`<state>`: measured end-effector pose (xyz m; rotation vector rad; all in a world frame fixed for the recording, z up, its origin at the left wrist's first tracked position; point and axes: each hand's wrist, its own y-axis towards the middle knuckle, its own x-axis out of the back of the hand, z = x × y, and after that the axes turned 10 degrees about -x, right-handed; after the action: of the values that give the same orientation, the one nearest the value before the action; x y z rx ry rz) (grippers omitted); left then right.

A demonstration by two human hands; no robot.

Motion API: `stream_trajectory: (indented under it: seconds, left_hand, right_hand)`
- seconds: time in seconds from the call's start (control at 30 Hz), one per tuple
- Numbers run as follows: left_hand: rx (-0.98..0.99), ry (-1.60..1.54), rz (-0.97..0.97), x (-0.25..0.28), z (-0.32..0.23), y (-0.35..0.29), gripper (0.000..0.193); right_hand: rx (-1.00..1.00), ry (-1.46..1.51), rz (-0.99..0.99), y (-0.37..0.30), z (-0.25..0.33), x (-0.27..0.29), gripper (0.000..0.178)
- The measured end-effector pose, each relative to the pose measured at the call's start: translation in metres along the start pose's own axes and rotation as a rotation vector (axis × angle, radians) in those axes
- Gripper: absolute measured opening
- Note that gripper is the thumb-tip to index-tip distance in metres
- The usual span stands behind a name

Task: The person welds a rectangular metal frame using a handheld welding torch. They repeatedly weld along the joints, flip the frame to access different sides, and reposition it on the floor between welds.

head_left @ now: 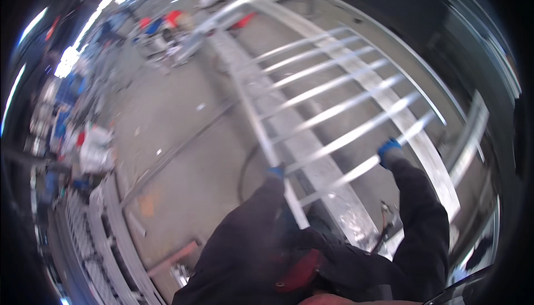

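Note:
A silvery metal railing panel, with several parallel bars between long side rails, extends in front of me across two wide metal beams. My left hand, in a blue glove, is closed around the panel's left side rail near its close end. Closed on the nearest crossbar toward the right side is my right hand, also blue-gloved. Motion blur softens the panel and both hands, so single fingers are hard to make out. Beneath the panel run the left beam and the right beam.
Long metal profiles are stacked at the lower left. White bags and mixed clutter line the left side. Red and blue items lie at the far left. A dark tool with a hose sits beside my right arm.

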<state>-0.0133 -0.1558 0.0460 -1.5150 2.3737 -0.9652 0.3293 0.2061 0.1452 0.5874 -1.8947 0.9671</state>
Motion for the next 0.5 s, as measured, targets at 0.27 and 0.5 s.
stream_trajectory:
  seconds: [0.27, 0.5]
  left_hand:
    - [-0.332, -0.057, 0.145, 0.035, -0.028, 0.036, 0.04]
    - [-0.318, 0.022, 0.32, 0.069, -0.126, 0.052, 0.031]
  right_hand:
    - [-0.001, 0.161, 0.042, -0.057, 0.004, 0.068, 0.029]
    - [0.118, 0.415, 0.23, -0.117, 0.056, 0.091, 0.05]
